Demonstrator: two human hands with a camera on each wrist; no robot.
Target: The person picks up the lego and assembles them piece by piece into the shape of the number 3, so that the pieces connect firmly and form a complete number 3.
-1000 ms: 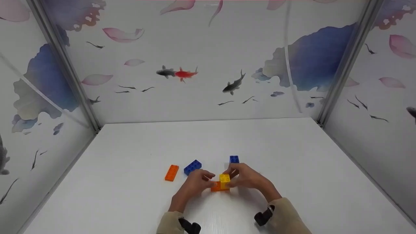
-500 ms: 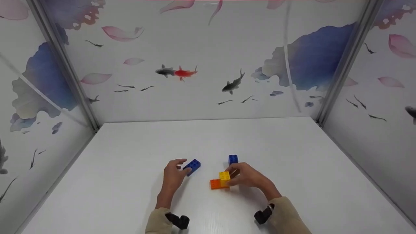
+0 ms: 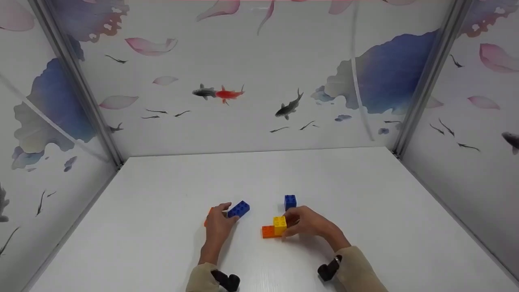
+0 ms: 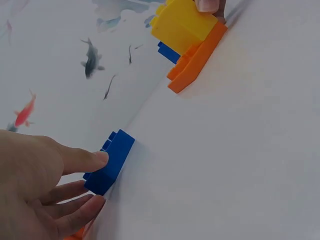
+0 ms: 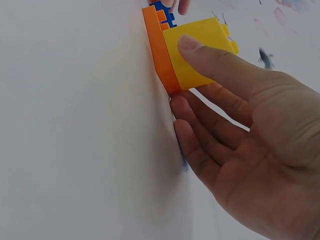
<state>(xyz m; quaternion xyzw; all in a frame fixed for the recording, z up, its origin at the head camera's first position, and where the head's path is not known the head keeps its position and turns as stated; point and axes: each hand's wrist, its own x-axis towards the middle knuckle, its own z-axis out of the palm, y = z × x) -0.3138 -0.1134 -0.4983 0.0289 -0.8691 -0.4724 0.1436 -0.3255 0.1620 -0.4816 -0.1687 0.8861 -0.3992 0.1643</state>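
Observation:
On the white table my left hand [image 3: 218, 227] is at a long blue toy building brick [image 3: 240, 208], thumb against one side and fingers around its near end. The left wrist view shows the thumb lying on the blue brick's face [image 4: 118, 156]. With thumb and fingers, my right hand [image 3: 311, 223] holds a yellow brick [image 3: 279, 223], which sits on the right part of a flat orange brick [image 3: 267, 231]. The thumb presses the yellow side [image 5: 195, 72] in the right wrist view. Part of the orange brick is hidden by the right fingers.
Behind the right hand stands a smaller blue brick [image 3: 290, 201]. A second orange brick [image 3: 206, 219] lies left of the left hand, mostly covered by it. Patterned white walls [image 3: 243, 134] enclose the table's back and sides.
My left hand has left the orange and yellow bricks and moved left to the long blue brick. The right hand stays on the yellow brick.

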